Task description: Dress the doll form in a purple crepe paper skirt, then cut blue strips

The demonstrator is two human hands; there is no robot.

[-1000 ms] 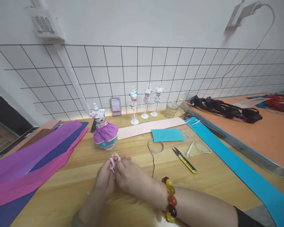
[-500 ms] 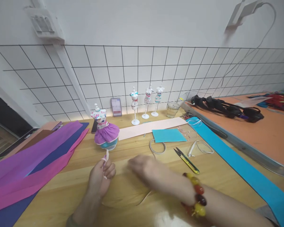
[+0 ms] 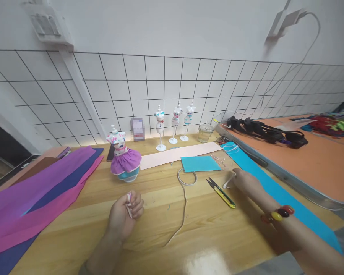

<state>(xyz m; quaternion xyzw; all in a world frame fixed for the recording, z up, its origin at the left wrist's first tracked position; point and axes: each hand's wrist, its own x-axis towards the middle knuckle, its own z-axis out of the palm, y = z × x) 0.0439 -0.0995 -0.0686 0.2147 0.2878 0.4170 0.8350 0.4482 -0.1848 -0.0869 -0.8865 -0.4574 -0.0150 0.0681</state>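
My left hand [image 3: 129, 214] is curled in a loose fist above the table, closed on a small folded pink-and-white strip [image 3: 129, 204] whose ends show between thumb and fingers. Farther right, my right hand [image 3: 246, 181] has its fingers pinched on a white cord [image 3: 228, 181]; one end sticks out to the left and the palm covers the rest. Thread snips [image 3: 221, 194] with yellow-edged handles lie just left of that hand. Ahead of my left hand stands a small dress form [image 3: 119, 147] in a purple ruffled skirt [image 3: 127, 161].
Three small dress forms [image 3: 160, 126] stand by the grid wall, near a glass jar [image 3: 205, 133]. A pale pink strip [image 3: 160, 157], a turquoise piece [image 3: 200, 163] and a coiled cord [image 3: 184, 204] lie mid-table. Purple fabrics [image 3: 54, 173] lie left, a long blue strip [image 3: 289, 206] right.
My right hand has swept from the table's middle to the right, onto the white cord. My left hand stays near its place, still closed on the folded strip.
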